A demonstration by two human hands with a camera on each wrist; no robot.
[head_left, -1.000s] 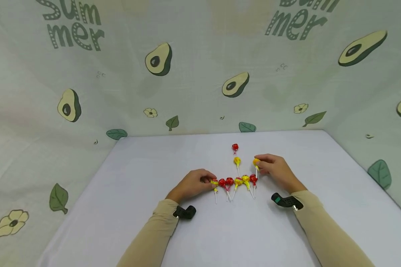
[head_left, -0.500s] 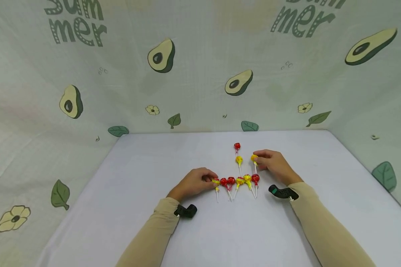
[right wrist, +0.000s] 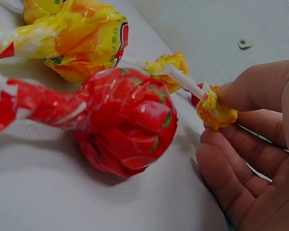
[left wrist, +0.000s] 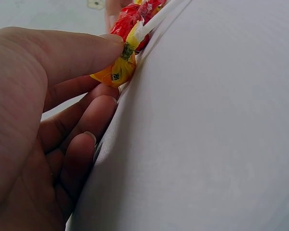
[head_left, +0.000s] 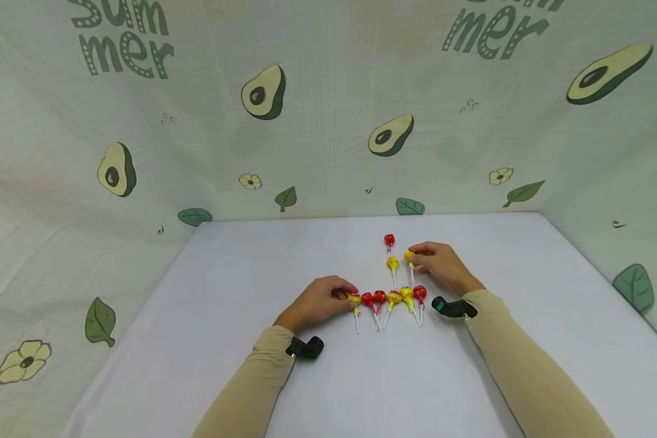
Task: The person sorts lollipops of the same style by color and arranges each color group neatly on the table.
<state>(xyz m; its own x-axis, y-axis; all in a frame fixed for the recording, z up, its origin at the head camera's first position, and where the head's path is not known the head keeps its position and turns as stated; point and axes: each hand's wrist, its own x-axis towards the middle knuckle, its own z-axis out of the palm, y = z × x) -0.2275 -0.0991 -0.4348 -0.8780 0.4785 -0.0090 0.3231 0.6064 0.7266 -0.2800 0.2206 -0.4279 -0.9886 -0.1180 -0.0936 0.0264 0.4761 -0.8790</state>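
Note:
My left hand (head_left: 322, 300) pinches a yellow lollipop (left wrist: 116, 73) between thumb and fingers, at the left end of a row on the table. In that row follow two red lollipops (head_left: 367, 298), two yellow lollipops (head_left: 407, 293) and, at the right end, a red lollipop (right wrist: 127, 120). Beyond the row, my right hand (head_left: 440, 266) pinches another yellow lollipop (right wrist: 216, 111) by its wrapped head, its stick toward the row. Just left of it lies a yellow lollipop (head_left: 392, 263), with a red lollipop (head_left: 389, 239) farther back in line.
A white cloth covers the table (head_left: 224, 274). Behind it hangs a pale curtain (head_left: 317, 158) printed with avocados, leaves and flowers. Each wrist wears a black strap device (head_left: 305, 348).
My right hand has moved left with its yellow lollipop, from above the row's right-end red lollipop to beside the back column. My left hand keeps its pinch in place.

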